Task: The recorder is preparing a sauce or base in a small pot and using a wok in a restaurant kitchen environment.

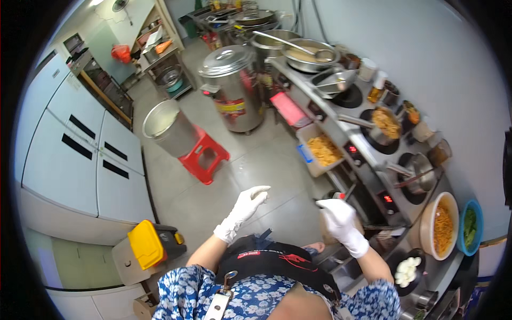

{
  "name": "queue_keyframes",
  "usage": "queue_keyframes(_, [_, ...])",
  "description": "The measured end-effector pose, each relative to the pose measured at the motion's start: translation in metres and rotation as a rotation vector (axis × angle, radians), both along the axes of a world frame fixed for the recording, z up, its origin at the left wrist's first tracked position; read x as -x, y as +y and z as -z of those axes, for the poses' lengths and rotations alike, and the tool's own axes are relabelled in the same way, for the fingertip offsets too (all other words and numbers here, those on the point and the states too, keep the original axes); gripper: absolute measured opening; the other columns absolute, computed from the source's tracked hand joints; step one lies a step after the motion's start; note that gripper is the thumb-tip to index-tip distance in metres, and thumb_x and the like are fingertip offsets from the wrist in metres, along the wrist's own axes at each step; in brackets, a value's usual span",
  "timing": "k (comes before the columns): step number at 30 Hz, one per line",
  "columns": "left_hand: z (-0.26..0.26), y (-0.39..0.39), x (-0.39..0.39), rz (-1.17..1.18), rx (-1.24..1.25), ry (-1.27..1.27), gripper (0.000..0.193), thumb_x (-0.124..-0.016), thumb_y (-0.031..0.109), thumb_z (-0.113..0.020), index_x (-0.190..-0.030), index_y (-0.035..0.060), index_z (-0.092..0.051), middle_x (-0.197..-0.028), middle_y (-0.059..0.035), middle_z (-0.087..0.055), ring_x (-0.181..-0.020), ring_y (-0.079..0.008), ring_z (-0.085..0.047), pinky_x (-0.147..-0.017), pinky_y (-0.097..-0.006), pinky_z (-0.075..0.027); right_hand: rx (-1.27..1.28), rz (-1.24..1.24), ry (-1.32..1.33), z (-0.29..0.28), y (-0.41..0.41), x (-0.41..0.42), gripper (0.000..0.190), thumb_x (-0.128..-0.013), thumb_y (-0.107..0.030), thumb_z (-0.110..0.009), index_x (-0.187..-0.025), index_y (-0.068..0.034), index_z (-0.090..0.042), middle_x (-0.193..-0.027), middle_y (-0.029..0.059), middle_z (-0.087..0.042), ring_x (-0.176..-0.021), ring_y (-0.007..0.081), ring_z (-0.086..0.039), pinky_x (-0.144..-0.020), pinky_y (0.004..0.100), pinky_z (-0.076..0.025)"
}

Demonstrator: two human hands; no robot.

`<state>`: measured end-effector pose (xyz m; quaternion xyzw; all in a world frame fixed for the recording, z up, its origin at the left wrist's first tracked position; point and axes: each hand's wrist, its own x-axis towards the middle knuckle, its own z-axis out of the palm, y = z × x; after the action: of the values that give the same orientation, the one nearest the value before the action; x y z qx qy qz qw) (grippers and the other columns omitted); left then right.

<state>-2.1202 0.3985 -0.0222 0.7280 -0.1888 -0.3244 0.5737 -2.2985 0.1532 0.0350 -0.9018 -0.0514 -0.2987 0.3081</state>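
Note:
My left hand [247,209], in a white glove, hangs above the grey tiled floor [276,200]. Its thumb and fingers are slightly apart, with nothing between them. On the other side, my right hand [341,220] is also gloved in white and held beside the front of the cooking counter [370,188]. Its fingers look curled, but blur hides whether anything is in them. Just beyond it shows a small red-topped object [339,195], partly covered. A black apron [268,260] covers my front.
Pans of food, including a noodle-filled saucepan [386,124], line the hotplates. A plastic bin [320,152] juts out below. Ahead stand a large lidded steel pot [236,92] and a steel bucket [170,130] on a red stool [206,160]. Refrigerator doors [68,160] flank the left.

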Motion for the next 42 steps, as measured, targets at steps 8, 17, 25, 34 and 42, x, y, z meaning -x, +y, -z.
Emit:
queue_keyframes(8, [-0.024, 0.26, -0.095, -0.51, 0.167, 0.116, 0.037, -0.093, 0.017, -0.054, -0.125, -0.0011, -0.054, -0.105, -0.0063, -0.065, -0.07, -0.0071, -0.055, -0.062, -0.0205, -0.043, -0.253, -0.522, -0.007, 0.052, 0.294, -0.236, 0.023, -0.075, 0.0, -0.062, -0.097, -0.006, -0.066, -0.083, 0.009, -0.065, -0.072, 0.0271, -0.063, -0.063, 0.0365, -0.051])
queue_keyframes(17, [-0.033, 0.426, -0.191, -1.221, -0.042, -0.091, 0.015, -0.091, 0.012, -0.06, -0.1, 0.0003, -0.064, -0.083, -0.0046, -0.066, -0.061, -0.0046, -0.051, -0.056, -0.0183, -0.04, -0.283, -0.763, 0.237, 0.069, 0.455, -0.431, 0.03, -0.08, -0.009, -0.062, -0.109, -0.006, -0.059, -0.106, 0.012, -0.059, -0.091, 0.0302, -0.061, -0.076, 0.0384, -0.05])
queue_keyframes(25, [-0.03, 0.537, -0.303, -1.248, -0.603, -0.761, 0.016, -0.085, -0.003, -0.06, -0.1, -0.0042, -0.066, -0.094, -0.0118, -0.066, -0.088, -0.0227, -0.062, -0.08, -0.0336, -0.048, -0.687, -1.003, 0.632, 0.056, 0.601, -0.594, 0.034, -0.086, -0.024, -0.062, -0.116, -0.008, -0.061, -0.082, 0.0066, -0.063, -0.071, 0.0175, -0.058, -0.068, 0.0315, -0.049])
queue_keyframes(34, [0.026, 0.671, -0.483, -0.845, -0.915, -1.077, 0.022, -0.082, 0.001, -0.064, -0.103, 0.0059, -0.069, -0.086, -0.0086, -0.063, -0.073, -0.0249, -0.063, -0.064, -0.0341, -0.05, -0.96, -1.068, 0.65, 0.07, 0.752, -0.744, 0.031, -0.084, -0.021, -0.067, -0.109, -0.004, -0.064, -0.087, 0.0079, -0.067, -0.076, 0.0132, -0.061, -0.069, 0.0261, -0.049])
queue_keyframes(42, [0.042, 0.747, -0.714, -0.491, -0.532, -1.157, 0.038, -0.074, -0.002, -0.067, -0.112, 0.0034, -0.065, -0.093, -0.013, -0.064, -0.079, -0.028, -0.064, -0.068, -0.0357, -0.052, -0.979, -0.544, 0.598, 0.083, 0.814, -0.896, 0.016, -0.088, -0.012, -0.063, -0.099, -0.002, -0.067, -0.084, 0.004, -0.067, -0.076, 0.0078, -0.059, -0.07, 0.024, -0.049])
